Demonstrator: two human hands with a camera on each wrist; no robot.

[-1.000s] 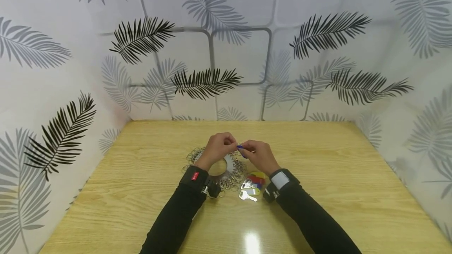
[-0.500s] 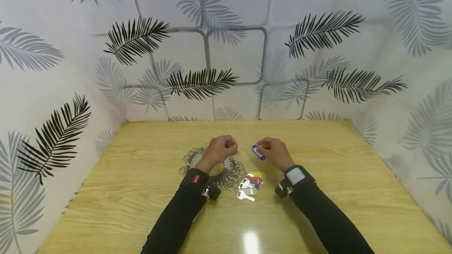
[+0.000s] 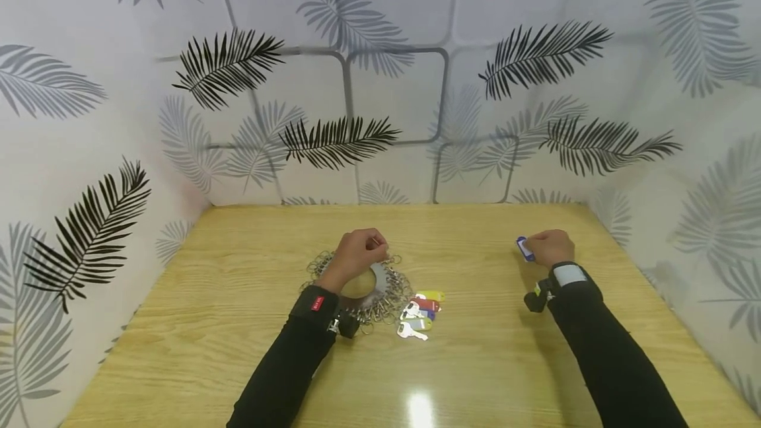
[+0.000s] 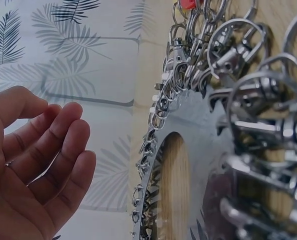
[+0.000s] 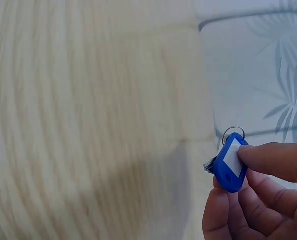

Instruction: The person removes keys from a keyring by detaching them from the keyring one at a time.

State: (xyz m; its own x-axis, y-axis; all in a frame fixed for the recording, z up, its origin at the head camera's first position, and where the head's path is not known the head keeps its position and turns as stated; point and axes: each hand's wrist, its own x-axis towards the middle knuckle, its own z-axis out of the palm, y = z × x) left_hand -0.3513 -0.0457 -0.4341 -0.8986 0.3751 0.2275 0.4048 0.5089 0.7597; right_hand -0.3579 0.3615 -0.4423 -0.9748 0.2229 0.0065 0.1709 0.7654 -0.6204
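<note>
My right hand holds a blue key tag with a white label, pinched between thumb and fingers. A small split ring sticks up from the tag's end, and a bit of a metal key shows behind it. My left hand has loosely curled fingers with nothing between them. It hovers over a flat metal ring plate with a round hole, fringed all round with swivel clasps and key rings. In the head view the hand and wrist hide part of this plate.
Right of the plate lies a small pile: a red key tag, a yellow tag, a nearer yellow tag, part of a blue one, and silver keys. The wooden table meets leaf-patterned cloth walls.
My right hand has drawn away from the left and travelled to the right with the blue key tag. My left hand has shifted slightly left over the plate. The pile has stayed put.
</note>
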